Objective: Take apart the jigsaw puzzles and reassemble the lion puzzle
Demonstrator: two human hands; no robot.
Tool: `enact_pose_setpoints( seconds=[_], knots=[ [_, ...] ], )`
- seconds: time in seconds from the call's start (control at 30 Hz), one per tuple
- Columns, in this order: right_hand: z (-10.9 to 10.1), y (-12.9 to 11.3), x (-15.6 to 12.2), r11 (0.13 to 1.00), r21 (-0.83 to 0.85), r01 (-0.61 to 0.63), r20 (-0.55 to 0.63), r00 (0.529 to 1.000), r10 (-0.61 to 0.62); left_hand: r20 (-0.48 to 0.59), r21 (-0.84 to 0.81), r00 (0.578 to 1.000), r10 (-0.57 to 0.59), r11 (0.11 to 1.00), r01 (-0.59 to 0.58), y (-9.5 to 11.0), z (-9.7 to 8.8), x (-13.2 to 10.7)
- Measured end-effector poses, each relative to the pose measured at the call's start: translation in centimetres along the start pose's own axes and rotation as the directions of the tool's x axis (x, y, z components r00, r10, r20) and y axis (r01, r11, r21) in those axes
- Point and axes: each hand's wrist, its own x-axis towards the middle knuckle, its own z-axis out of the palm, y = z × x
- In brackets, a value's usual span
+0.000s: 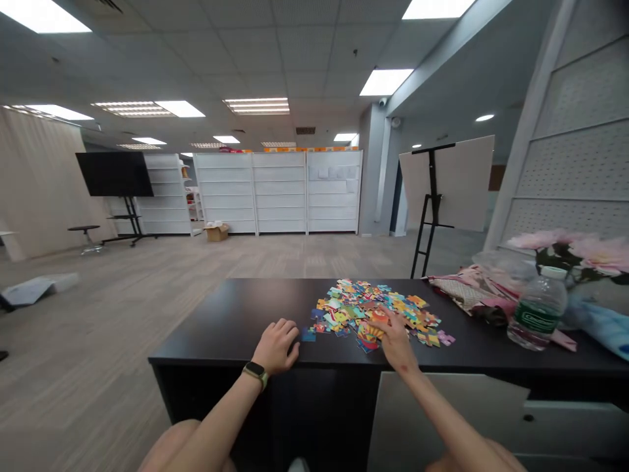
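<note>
Jigsaw puzzle pieces [373, 318]: multicoloured, one loose heap near the front edge of a black table [221, 314]. Right hand [396, 337]: fingers spread on the heap, any grip cannot be told. Left hand [276, 346]: loosely curled, nothing visible in it, near a stray blue piece [308, 334]. Smartwatch [255, 372] on left wrist. Toward the right edge: water bottle [538, 311], patterned fabric [466, 292].

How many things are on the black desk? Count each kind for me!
Bare hands, left hand and right hand: 2
Heap of colourful jigsaw pieces, too many to count singly: 1
Clear plastic water bottle with a green label: 1
Crumpled patterned cloth: 1
Total: 5
</note>
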Motion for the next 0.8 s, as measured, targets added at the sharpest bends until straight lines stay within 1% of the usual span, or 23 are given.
enact_pose_setpoints(
  seconds=[0.1,0.2,0.33,0.4,0.47,0.5,0.57,0.63,0.67,0.7,0.73,0.77,0.8],
  knots=[
    [-0.5,-0.2,-0.4,0.999,0.035,-0.014,0.034,0.999,0.013,0.008,-0.032,0.999,-0.039,0.999,0.039,0.2,0.1,0.0],
    [-1.3,-1.0,-0.5,0.997,0.072,-0.016,0.061,0.998,0.012,0.021,-0.098,0.996,-0.084,0.991,0.086,0.4,-0.1,-0.1],
    [-2.4,-2.5,-0.1,0.989,0.146,-0.022,0.097,0.995,0.008,0.059,-0.248,0.990,-0.127,0.959,0.138,0.1,-0.4,0.1],
    [-2.1,-3.5,0.6,0.984,0.173,-0.039,0.100,0.995,0.021,0.075,-0.348,0.986,-0.150,0.922,0.167,-0.2,-0.4,0.6],
    [-0.9,-5.1,1.5,0.965,0.252,-0.076,0.119,0.992,0.047,0.083,-0.456,0.979,-0.188,0.866,0.205,-0.6,-0.1,1.6],
    [0.1,-6.2,2.0,0.940,0.324,-0.107,0.151,0.987,0.060,0.085,-0.512,0.974,-0.210,0.830,0.224,-0.7,0.1,2.3],
    [2.7,-8.8,3.2,0.839,0.508,-0.195,0.279,0.959,0.054,0.084,-0.617,0.968,-0.236,0.751,0.237,-1.0,0.9,3.9],
    [5.4,-11.1,4.8,0.726,0.633,-0.267,0.410,0.912,-0.022,0.079,-0.698,0.967,-0.244,0.679,0.228,-1.5,1.7,5.4],
    [6.5,-11.9,5.8,0.696,0.662,-0.277,0.455,0.887,-0.079,0.074,-0.725,0.964,-0.255,0.650,0.228,-1.9,2.1,5.9],
    [7.4,-12.4,7.0,0.695,0.669,-0.263,0.482,0.865,-0.137,0.072,-0.744,0.959,-0.275,0.626,0.235,-2.5,2.4,6.2],
    [8.2,-12.4,8.4,0.727,0.650,-0.222,0.496,0.849,-0.184,0.072,-0.756,0.951,-0.300,0.605,0.249,-3.3,2.6,6.4],
    [8.7,-12.1,9.9,0.794,0.589,-0.151,0.507,0.834,-0.218,0.078,-0.763,0.942,-0.326,0.588,0.267,-4.2,2.7,6.4],
    [9.2,-11.4,11.4,0.867,0.494,-0.064,0.521,0.820,-0.237,0.091,-0.767,0.933,-0.348,0.573,0.288,-5.2,2.6,6.2]
  ],
)
